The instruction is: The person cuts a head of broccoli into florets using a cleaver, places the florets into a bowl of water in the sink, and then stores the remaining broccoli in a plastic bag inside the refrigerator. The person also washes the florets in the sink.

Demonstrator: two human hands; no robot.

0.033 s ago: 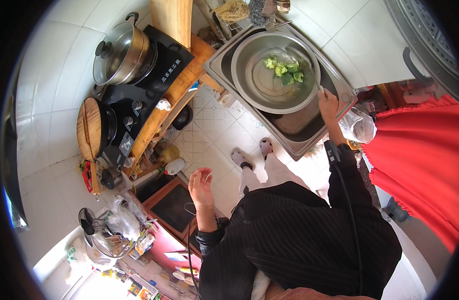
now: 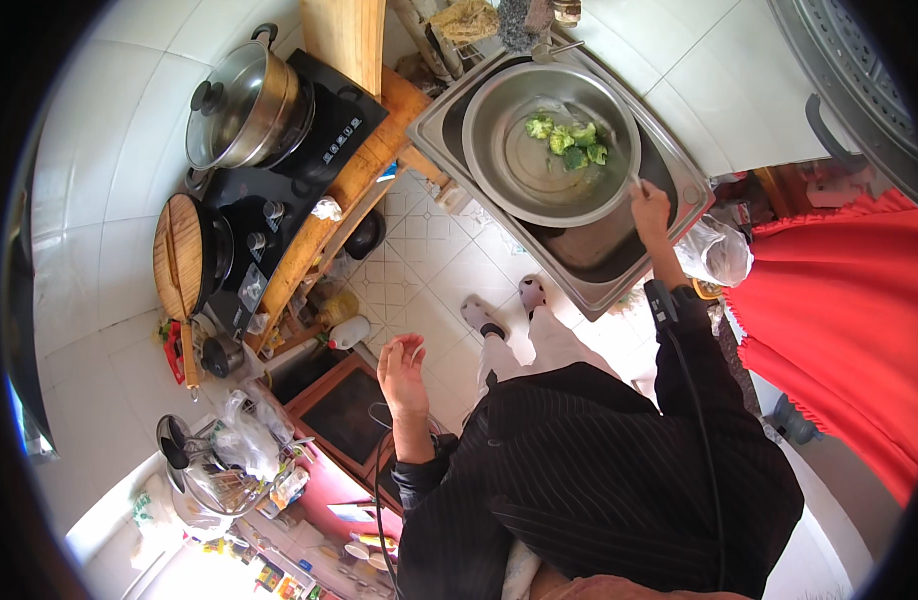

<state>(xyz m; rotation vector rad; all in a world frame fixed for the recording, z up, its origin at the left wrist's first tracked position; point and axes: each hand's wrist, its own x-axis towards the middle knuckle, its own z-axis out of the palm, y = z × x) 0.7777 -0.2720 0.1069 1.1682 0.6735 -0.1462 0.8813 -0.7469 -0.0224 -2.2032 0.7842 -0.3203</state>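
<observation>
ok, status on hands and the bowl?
Right hand gripping the steel bowl rim in the sink. Left hand open, empty. Broccoli inside. Nothing obstructing.

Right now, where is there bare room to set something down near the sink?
The steel bowl fills most of the sink; only the strip below it, by the right hand, is bare. White counter beside the sink is free. The wooden counter edge beside the stove is narrow. The left hand hangs empty over open floor.

walls: white tiles | floor: pale patterned tiles | right: red curtain
</observation>
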